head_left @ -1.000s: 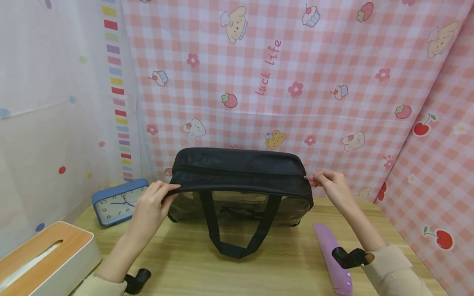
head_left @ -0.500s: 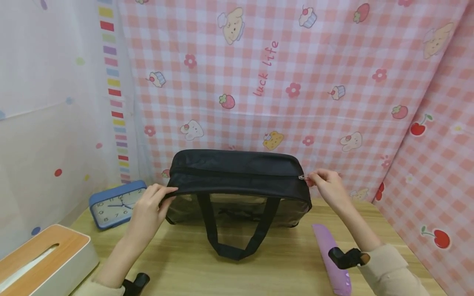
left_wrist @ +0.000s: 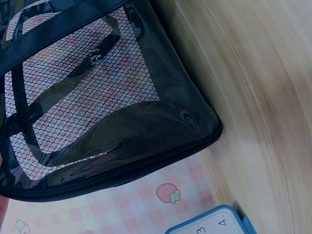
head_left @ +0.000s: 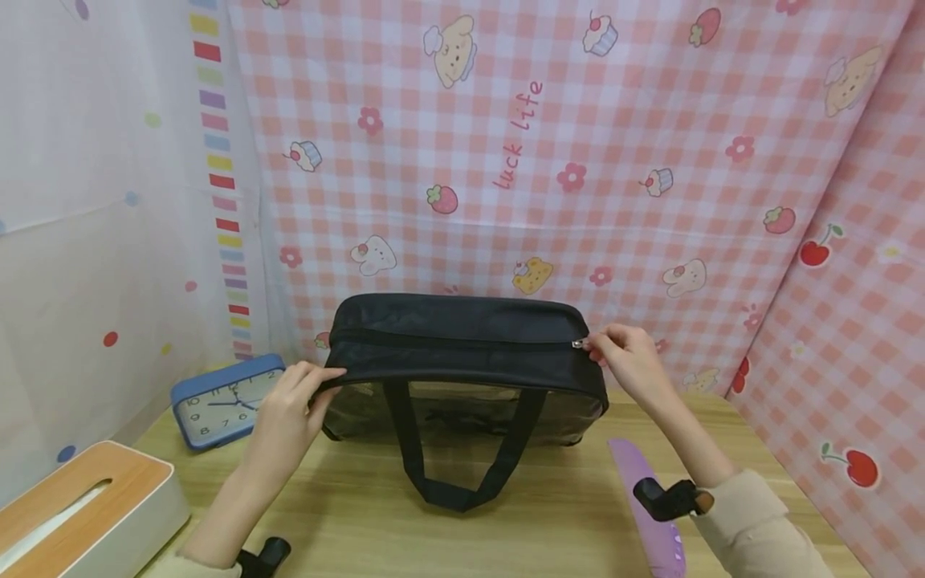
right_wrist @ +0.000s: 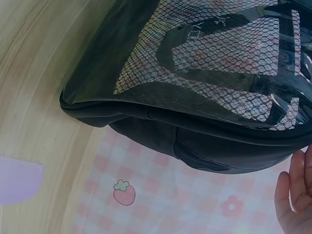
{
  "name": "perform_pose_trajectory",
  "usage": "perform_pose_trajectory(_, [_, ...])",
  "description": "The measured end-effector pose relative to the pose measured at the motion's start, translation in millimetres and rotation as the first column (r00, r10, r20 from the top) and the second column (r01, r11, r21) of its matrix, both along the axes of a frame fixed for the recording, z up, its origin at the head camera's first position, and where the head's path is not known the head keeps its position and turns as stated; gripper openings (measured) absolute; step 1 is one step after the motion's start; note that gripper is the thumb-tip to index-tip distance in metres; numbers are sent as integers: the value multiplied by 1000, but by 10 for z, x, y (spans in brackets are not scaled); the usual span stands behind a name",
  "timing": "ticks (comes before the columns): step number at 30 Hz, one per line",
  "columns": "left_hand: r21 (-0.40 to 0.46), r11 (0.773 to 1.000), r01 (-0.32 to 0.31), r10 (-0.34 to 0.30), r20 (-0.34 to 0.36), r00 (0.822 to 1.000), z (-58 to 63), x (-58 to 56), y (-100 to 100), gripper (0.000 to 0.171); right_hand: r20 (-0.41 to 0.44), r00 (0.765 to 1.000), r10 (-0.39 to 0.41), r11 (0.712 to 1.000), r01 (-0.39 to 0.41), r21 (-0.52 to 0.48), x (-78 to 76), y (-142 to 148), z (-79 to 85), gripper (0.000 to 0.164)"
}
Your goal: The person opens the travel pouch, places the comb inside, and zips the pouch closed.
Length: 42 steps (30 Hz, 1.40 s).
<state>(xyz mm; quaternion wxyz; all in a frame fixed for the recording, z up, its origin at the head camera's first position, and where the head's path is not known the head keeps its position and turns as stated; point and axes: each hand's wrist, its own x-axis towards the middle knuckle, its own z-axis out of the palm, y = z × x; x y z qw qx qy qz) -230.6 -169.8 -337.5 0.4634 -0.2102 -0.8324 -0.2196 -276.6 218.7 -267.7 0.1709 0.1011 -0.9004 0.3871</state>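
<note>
One black bag (head_left: 466, 321) with a see-through front panel (head_left: 462, 405) is standing on the wooden table (head_left: 390, 542), in front of the checked cloth (head_left: 441, 120). The left hand (head_left: 287, 409) is pinching the bag's upper left edge between thumb and fingers. The right hand (head_left: 631, 361) is pinching the metal zipper pull (head_left: 578, 344) near the right end of the bag's top. The handle (head_left: 451, 495) is drooping forward toward the table. A blue clock (head_left: 217, 409) is standing left of the left hand; a tissue box (head_left: 133, 474) is sitting nearer. A purple comb (head_left: 654, 536) is lying right of the bag.
</note>
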Motion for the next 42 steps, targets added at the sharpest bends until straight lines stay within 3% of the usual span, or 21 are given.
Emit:
perform_pose_trajectory(10, [-12,1000,12,-12,1,1000,10,13,-15,22,13,999,37,999,-37,13,21,-51,66,26])
perform_pose_trajectory(19, [-8,1000,13,-13,-13,1000,-8,16,-34,24,-30,998,63,992,-59,115,10,-255,140,24])
perform_pose_trajectory(28, [3,1000,17,-16,-27,999,-24,-27,-33,24,2,997,72,989,-72,127,0,-375,211,26])
perform_pose_trajectory(42, [21,1000,10,-9,-26,1000,-32,-38,-18,23,19,999,28,987,-31,161,-28,-648,302,26])
